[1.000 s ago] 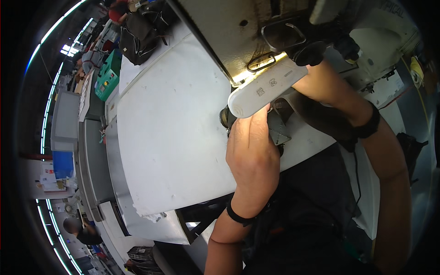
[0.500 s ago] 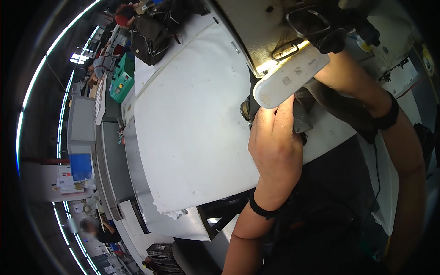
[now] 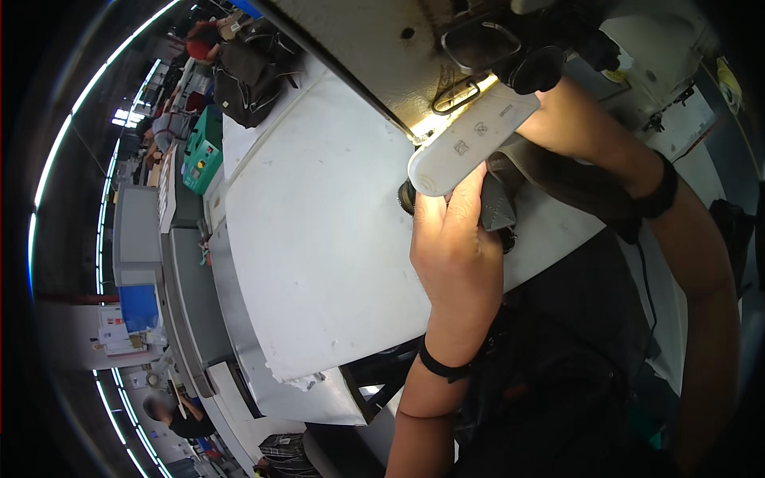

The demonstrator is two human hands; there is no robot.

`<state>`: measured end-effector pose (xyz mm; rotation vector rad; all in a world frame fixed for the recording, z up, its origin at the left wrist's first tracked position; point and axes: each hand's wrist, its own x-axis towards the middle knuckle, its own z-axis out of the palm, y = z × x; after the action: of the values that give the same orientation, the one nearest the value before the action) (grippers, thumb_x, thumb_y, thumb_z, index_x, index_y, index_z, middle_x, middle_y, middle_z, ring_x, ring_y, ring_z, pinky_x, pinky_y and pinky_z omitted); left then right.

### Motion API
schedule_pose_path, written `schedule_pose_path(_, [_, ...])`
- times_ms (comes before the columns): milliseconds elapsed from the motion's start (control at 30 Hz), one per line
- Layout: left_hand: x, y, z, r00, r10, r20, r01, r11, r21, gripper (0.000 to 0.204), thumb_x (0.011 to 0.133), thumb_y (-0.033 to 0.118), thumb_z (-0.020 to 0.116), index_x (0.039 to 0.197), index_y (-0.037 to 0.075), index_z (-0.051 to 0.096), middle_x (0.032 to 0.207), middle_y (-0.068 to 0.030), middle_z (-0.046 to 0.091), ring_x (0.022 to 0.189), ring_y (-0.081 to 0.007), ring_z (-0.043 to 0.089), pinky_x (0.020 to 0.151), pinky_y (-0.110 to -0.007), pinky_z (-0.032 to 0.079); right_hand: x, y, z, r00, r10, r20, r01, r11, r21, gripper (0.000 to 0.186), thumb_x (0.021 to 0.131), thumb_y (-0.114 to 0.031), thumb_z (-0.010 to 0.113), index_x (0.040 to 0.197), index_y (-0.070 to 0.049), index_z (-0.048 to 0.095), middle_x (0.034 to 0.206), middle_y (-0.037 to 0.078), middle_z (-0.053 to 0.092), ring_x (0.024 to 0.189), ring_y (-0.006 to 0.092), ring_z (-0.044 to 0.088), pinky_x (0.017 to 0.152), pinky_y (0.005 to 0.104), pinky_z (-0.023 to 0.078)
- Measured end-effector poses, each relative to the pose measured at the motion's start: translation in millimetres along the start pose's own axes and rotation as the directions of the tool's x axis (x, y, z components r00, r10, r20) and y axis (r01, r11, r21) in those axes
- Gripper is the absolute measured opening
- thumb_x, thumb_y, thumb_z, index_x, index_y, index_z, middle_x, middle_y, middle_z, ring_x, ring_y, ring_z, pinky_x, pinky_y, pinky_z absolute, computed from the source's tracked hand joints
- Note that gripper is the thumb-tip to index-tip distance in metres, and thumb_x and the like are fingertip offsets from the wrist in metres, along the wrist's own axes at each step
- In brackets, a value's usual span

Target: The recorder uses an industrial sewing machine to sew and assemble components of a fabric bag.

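Observation:
My left hand (image 3: pixel 458 251) reaches under the white lamp cover (image 3: pixel 478 143) of a sewing machine (image 3: pixel 374 56). Its fingers close on a dark grey fabric piece (image 3: pixel 497 205) showing beside them; the fingertips are hidden by the lamp. My right hand (image 3: pixel 546 115) is behind the lamp cover, its fingers out of sight. Below the right forearm bulges a larger dark olive-grey fabric part (image 3: pixel 566 179). A dark ribbed round thing (image 3: pixel 406 196) stands just left of my left fingers. The needle area cannot be seen.
The white worktable (image 3: pixel 319 223) spreads to the left, with a dark bag (image 3: pixel 247 80) at its far side. Beyond stand a green box-like machine (image 3: pixel 203 151) and a grey bench (image 3: pixel 195 295). A person (image 3: pixel 187 418) is at lower left. A cable (image 3: pixel 649 295) hangs at right.
The whole view has shifted, so the machine, lamp and both hands appear further left and the machine slightly higher. Both hands keep about the same place at the lamp.

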<state>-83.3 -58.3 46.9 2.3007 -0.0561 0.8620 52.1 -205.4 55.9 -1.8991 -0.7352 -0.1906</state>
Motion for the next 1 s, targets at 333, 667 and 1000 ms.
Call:
schedule_pose_path(333, [4.7, -3.9, -0.6, 0.999, 0.035, -0.008, -0.035, 0.999, -0.019, 0.037, 0.080, -0.011, 0.068, 0.112, 0.005, 0.076, 0.111, -0.0113, 0.072, 0.101, -0.0278, 0.071, 0.088, -0.034, 0.056, 2.7, 6.1, -0.6, 0.999, 0.000, 0.045, -0.001, 1.000, 0.016, 0.020, 0.092, -0.017, 0.071, 0.088, 0.002, 0.068, 0.069, 0.004, 0.063, 0.064, 0.0101, 0.055, 0.061, 0.0300, 0.044])
schedule_pose_path(667, [2.0, -1.8, -2.1, 1.000, 0.007, 0.008, -0.007, 1.000, -0.029, 0.038, 0.080, -0.010, 0.068, 0.114, 0.005, 0.075, 0.112, -0.0109, 0.071, 0.103, -0.0285, 0.070, 0.089, -0.035, 0.056, 2.6, 2.4, -2.7, 0.998, 0.046, 0.043, -0.042, 0.995, -0.091, 0.022, 0.092, -0.018, 0.070, 0.084, 0.002, 0.066, 0.064, 0.005, 0.060, 0.060, 0.0109, 0.052, 0.059, 0.0317, 0.042])
schedule_pose_path(1000, [0.4, -8.6, 2.4, 0.999, 0.049, -0.017, -0.049, 0.998, -0.030, 0.040, 0.080, -0.010, 0.070, 0.116, 0.006, 0.075, 0.114, -0.0119, 0.071, 0.104, -0.0284, 0.070, 0.089, -0.036, 0.056, 2.0, 5.0, 2.2, 0.998, -0.053, 0.016, 0.053, 0.998, 0.029, 0.025, 0.093, -0.022, 0.071, 0.082, 0.000, 0.067, 0.065, 0.007, 0.062, 0.060, 0.0123, 0.055, 0.060, 0.0327, 0.043])
